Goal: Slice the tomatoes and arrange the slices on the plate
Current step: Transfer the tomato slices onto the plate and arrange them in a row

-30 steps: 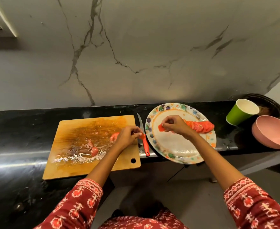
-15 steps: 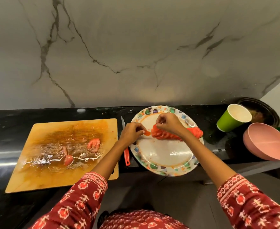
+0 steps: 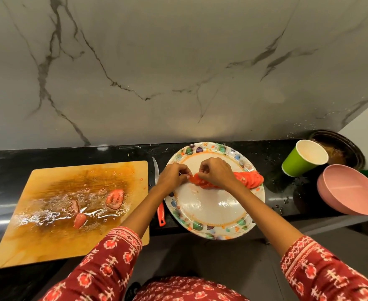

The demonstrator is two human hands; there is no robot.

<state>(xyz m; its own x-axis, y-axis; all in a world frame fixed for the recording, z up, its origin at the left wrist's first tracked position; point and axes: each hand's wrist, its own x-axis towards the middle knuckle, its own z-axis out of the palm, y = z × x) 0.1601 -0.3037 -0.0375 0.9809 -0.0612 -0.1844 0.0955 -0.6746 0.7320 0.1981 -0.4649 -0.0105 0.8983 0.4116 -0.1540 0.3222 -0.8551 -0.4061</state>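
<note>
The wet cutting board [image 3: 70, 211] on your left carries only a few tomato scraps [image 3: 114, 199], so the cutting looks finished and the job now is the laying-out. Work inside the flat white centre of the plate [image 3: 213, 216], not on its patterned rim, and run the row toward the bare side. The row of slices [image 3: 247, 180] lies across the plate's far half, overlapping like tiles; match that overlap so each new piece leans on the last. Your right hand [image 3: 216, 172] has its fingers curled down, pinching the near end of the row; use it only to steady, lightly, since ripe slices tear. Your left hand [image 3: 172, 177] pinches the end slice [image 3: 193, 178] between thumb and fingertips, though whether it already rests on the plate is hard to tell. Set it down flat, then release. Mind the knife [image 3: 160, 210] just beside your left wrist.
</note>
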